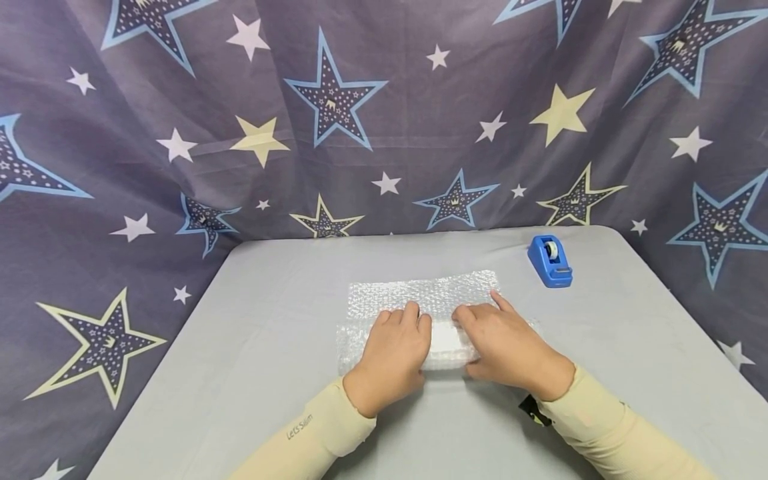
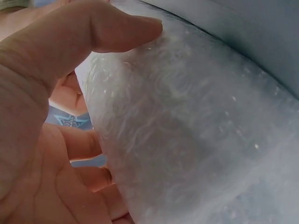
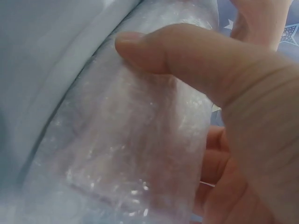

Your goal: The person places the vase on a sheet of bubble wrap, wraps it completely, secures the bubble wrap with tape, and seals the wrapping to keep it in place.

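A sheet of clear bubble wrap (image 1: 420, 298) lies on the grey table, its near part folded into a thick roll around something white (image 1: 445, 337). What the white thing is stays hidden under the wrap. My left hand (image 1: 396, 353) grips the roll left of its middle, thumb on the near side and fingers over the top. On the right part, my right hand (image 1: 510, 343) holds the same roll, its thumb (image 3: 140, 49) pressed on the near face. Close up in the left wrist view, the wrap (image 2: 187, 116) bulges between thumb and curled fingers.
A blue tape dispenser (image 1: 549, 261) with a roll of tape stands at the table's back right. The grey table (image 1: 252, 373) reaches back to a dark curtain (image 1: 396, 133) printed with stars. A small black object (image 1: 534, 409) shows at the right sleeve.
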Demonstrator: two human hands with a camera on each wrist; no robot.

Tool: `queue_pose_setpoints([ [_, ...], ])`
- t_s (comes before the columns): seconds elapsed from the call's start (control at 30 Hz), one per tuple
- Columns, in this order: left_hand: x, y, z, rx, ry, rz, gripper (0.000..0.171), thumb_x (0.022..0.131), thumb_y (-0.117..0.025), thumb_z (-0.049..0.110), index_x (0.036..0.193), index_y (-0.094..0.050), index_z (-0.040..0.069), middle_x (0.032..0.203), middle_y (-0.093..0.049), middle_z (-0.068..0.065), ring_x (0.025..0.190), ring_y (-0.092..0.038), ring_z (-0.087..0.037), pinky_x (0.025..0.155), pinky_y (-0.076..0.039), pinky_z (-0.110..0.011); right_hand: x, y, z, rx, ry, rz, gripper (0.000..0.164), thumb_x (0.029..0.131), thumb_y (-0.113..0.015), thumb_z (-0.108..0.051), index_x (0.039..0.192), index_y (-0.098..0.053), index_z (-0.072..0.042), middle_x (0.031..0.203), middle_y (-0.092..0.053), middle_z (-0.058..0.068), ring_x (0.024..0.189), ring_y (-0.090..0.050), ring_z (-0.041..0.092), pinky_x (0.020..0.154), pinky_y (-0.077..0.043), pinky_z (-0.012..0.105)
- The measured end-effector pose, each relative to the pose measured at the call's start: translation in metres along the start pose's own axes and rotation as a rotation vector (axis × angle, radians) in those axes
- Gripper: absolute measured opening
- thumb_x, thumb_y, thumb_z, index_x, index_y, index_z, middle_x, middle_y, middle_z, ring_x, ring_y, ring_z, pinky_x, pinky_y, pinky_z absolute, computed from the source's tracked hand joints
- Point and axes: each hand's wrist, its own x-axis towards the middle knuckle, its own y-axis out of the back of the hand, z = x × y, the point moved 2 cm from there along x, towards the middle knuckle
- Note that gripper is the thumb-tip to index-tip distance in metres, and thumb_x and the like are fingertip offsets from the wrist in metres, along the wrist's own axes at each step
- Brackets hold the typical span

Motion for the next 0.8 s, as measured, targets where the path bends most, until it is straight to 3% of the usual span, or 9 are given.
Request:
queue_pose_setpoints([
  [0.13,-0.0001,-0.0002,-0.0003,0.006,0.001,0.000,0.059,0.056,-0.090,0.031,0.102,-0.060,0.010,0.092,-0.052,-0.002,0.075,-0.057,-0.020,0.066,-0.038,-0.034,0.0009,0.0004,0.0000,0.006,-0.008,-0.004,0.072,0.055,-0.096,-0.032,0.113,-0.059,-0.012,0.108,-0.072,0.007,0.105,-0.069,0.029,0.111,-0.035,0.069],
  [0.37,-0.0004,0.0002,-0.0012,0.001,0.014,-0.011,0.062,0.060,-0.091,0.033,0.109,-0.060,0.011,0.098,-0.058,-0.003,0.095,-0.061,-0.025,0.074,-0.040,-0.037,0.0024,0.0004,0.0006,-0.026,-0.001,-0.002,0.075,0.056,-0.095,-0.035,0.119,-0.064,-0.008,0.122,-0.068,0.010,0.118,-0.065,0.032,0.111,-0.037,0.069],
  [0.57,0.0003,0.0013,-0.0024,-0.019,0.036,-0.002,0.066,0.057,-0.092,0.032,0.109,-0.057,0.013,0.099,-0.061,-0.002,0.096,-0.060,-0.026,0.078,-0.042,-0.039,0.0025,0.0004,0.0020,-0.026,-0.001,0.010,0.079,0.057,-0.095,-0.037,0.123,-0.067,-0.007,0.123,-0.065,0.008,0.116,-0.063,0.030,0.110,-0.040,0.066],
  [0.8,0.0002,0.0004,-0.0031,-0.024,0.022,0.021,0.061,0.057,-0.090,0.029,0.107,-0.059,0.011,0.096,-0.060,-0.002,0.088,-0.059,-0.024,0.073,-0.042,-0.037,0.0027,0.0005,0.0031,-0.029,0.027,0.043,0.078,0.056,-0.093,-0.036,0.123,-0.068,-0.004,0.116,-0.064,0.007,0.107,-0.060,0.029,0.102,-0.047,0.049],
])
